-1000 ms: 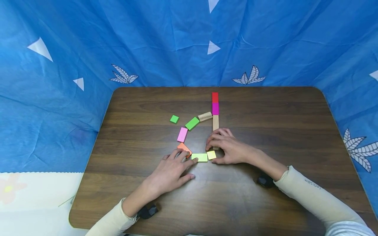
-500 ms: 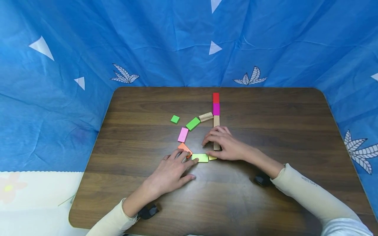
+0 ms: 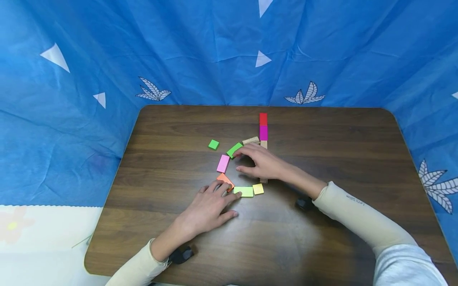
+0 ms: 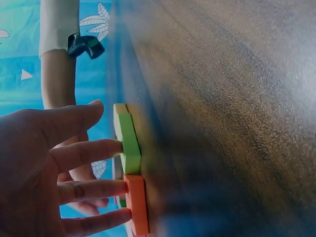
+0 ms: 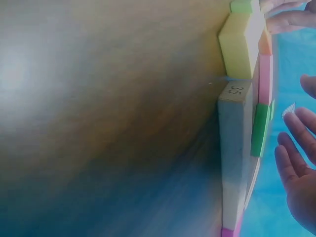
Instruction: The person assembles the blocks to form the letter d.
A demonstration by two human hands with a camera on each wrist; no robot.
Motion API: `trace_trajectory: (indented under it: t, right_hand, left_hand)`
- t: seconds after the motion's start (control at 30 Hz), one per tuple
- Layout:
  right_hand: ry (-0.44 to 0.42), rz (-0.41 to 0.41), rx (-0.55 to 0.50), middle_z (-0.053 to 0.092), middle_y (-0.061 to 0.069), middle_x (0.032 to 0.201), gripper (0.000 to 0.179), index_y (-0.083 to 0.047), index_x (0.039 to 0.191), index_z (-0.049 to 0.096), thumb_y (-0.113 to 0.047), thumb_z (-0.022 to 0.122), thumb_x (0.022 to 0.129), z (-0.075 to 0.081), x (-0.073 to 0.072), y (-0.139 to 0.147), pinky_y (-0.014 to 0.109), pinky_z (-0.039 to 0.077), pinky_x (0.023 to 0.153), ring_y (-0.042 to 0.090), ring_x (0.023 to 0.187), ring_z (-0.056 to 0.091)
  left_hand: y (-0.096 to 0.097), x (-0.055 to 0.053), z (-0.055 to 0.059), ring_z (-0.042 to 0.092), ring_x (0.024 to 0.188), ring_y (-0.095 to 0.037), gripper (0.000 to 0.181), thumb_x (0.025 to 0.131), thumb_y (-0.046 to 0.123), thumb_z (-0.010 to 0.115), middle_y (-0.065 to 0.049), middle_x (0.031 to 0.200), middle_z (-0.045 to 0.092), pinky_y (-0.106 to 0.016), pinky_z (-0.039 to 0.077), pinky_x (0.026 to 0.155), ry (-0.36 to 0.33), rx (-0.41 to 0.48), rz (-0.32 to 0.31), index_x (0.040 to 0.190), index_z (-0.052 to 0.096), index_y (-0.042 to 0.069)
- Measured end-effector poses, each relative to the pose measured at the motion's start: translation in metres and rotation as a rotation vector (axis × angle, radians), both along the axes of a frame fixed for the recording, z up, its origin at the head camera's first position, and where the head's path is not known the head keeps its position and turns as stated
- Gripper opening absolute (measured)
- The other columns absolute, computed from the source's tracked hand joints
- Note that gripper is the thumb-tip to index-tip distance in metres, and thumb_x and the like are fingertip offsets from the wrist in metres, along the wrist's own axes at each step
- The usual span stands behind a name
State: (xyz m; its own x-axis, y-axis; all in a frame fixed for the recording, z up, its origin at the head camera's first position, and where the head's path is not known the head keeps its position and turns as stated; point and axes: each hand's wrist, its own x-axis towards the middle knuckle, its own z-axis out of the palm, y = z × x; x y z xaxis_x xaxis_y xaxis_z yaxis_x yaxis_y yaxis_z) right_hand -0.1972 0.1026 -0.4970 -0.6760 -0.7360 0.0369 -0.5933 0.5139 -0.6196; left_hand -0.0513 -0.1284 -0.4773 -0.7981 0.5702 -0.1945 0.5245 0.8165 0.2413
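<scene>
My left hand (image 3: pixel 207 206) rests its fingertips on an orange block (image 3: pixel 224 178) and a lime-green block (image 3: pixel 245 192); the left wrist view shows these fingers nearly straight. To the right of the lime one lies a yellow block (image 3: pixel 258 188). My right hand (image 3: pixel 261 161) hovers over the ring of blocks with loosely bent fingers and holds nothing. Its fingertips overlap a green block (image 3: pixel 234 150) in the head view. It partly hides the plain wooden blocks behind it, one of them stamped 35 (image 5: pixel 235 153). A pink block (image 3: pixel 223 163) sits left of the hand.
A magenta block (image 3: pixel 263 133) and a red block (image 3: pixel 263 118) continue the straight column toward the back. A small green block (image 3: pixel 213 144) lies apart at the left. Blue curtain (image 3: pixel 229 51) hangs around the brown wooden table (image 3: pixel 340 151).
My right hand has left the yellow block and moved left and toward the back, up over the ring. The yellow block shows fully again. The left hand stays in place.
</scene>
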Motion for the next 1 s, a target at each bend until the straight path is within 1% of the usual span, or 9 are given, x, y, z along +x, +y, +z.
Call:
trace_trajectory:
  t: [0.17, 0.33, 0.47, 0.57, 0.63, 0.73, 0.83, 0.9, 1.0]
  right_hand:
    - [0.002, -0.016, -0.021, 0.074, 0.002, 0.128, 0.046, -0.012, 0.137, 0.07, -0.035, 0.078, 0.098, -0.001, -0.01, -0.017, 0.048, 0.051, 0.112, 0.022, 0.124, 0.064]
    - [0.007, -0.033, -0.041, 0.075, 0.003, 0.126, 0.043, -0.01, 0.134, 0.071, -0.034, 0.078, 0.099, -0.002, -0.024, -0.036, 0.045, 0.052, 0.11, 0.022, 0.122, 0.064]
    - [0.018, -0.036, -0.033, 0.075, 0.006, 0.126, 0.041, -0.009, 0.132, 0.071, -0.032, 0.079, 0.099, -0.002, -0.035, -0.048, 0.044, 0.051, 0.111, 0.023, 0.122, 0.065]
    - [0.024, -0.029, -0.007, 0.074, 0.007, 0.127, 0.042, -0.008, 0.133, 0.071, -0.03, 0.079, 0.098, -0.003, -0.041, -0.055, 0.044, 0.051, 0.113, 0.023, 0.123, 0.065]
    - [0.023, -0.023, 0.014, 0.073, 0.007, 0.128, 0.045, -0.009, 0.136, 0.069, -0.029, 0.079, 0.098, -0.005, -0.045, -0.059, 0.044, 0.05, 0.114, 0.024, 0.124, 0.065]
    - [0.007, -0.016, 0.033, 0.07, 0.007, 0.133, 0.053, -0.013, 0.147, 0.062, -0.029, 0.077, 0.099, -0.006, -0.049, -0.063, 0.045, 0.051, 0.113, 0.024, 0.126, 0.064]
    - [-0.005, 0.0, 0.045, 0.066, 0.008, 0.136, 0.059, -0.017, 0.155, 0.056, -0.027, 0.076, 0.1, -0.006, -0.054, -0.069, 0.046, 0.055, 0.106, 0.024, 0.124, 0.065]
    - [-0.006, 0.011, 0.063, 0.066, 0.008, 0.137, 0.059, -0.017, 0.155, 0.056, -0.026, 0.076, 0.1, -0.004, -0.057, -0.073, 0.045, 0.056, 0.103, 0.024, 0.122, 0.066]
    - [0.0, 0.019, 0.111, 0.066, 0.008, 0.133, 0.058, -0.015, 0.153, 0.059, -0.027, 0.077, 0.099, 0.0, -0.062, -0.081, 0.042, 0.056, 0.099, 0.022, 0.115, 0.065]
  left_hand:
    - [0.0, 0.0, -0.001, 0.048, 0.146, -0.031, 0.055, 0.101, 0.058, 0.069, 0.0, 0.149, 0.059, -0.065, 0.056, 0.099, -0.001, 0.008, 0.0, 0.15, 0.063, 0.034]
    - [0.0, 0.0, -0.002, 0.049, 0.145, -0.031, 0.055, 0.101, 0.059, 0.068, 0.0, 0.147, 0.06, -0.064, 0.056, 0.098, 0.001, 0.01, 0.007, 0.15, 0.064, 0.034]
    - [0.002, -0.002, -0.001, 0.051, 0.143, -0.031, 0.053, 0.101, 0.06, 0.067, 0.0, 0.145, 0.061, -0.063, 0.055, 0.1, 0.01, 0.011, 0.005, 0.148, 0.066, 0.034]
    - [0.002, -0.003, -0.001, 0.051, 0.143, -0.031, 0.053, 0.102, 0.06, 0.067, 0.0, 0.145, 0.062, -0.064, 0.054, 0.101, 0.007, 0.005, 0.003, 0.147, 0.066, 0.034]
    - [0.003, -0.003, -0.001, 0.052, 0.143, -0.032, 0.052, 0.101, 0.059, 0.067, 0.0, 0.144, 0.062, -0.064, 0.055, 0.101, 0.007, 0.002, 0.001, 0.147, 0.067, 0.034]
    - [0.003, -0.003, -0.001, 0.052, 0.142, -0.031, 0.052, 0.102, 0.059, 0.067, 0.0, 0.144, 0.062, -0.063, 0.055, 0.101, 0.011, -0.002, 0.002, 0.147, 0.067, 0.034]
    - [0.003, -0.003, -0.001, 0.052, 0.142, -0.031, 0.051, 0.102, 0.059, 0.067, 0.0, 0.145, 0.062, -0.063, 0.055, 0.101, 0.01, -0.008, 0.006, 0.147, 0.067, 0.035]
    - [0.003, -0.003, -0.001, 0.052, 0.143, -0.031, 0.051, 0.102, 0.06, 0.067, 0.0, 0.146, 0.062, -0.064, 0.054, 0.102, 0.006, -0.011, 0.009, 0.147, 0.066, 0.035]
    - [0.003, -0.003, 0.0, 0.052, 0.143, -0.032, 0.051, 0.102, 0.059, 0.067, 0.0, 0.146, 0.062, -0.065, 0.054, 0.103, 0.004, -0.009, 0.013, 0.147, 0.067, 0.035]
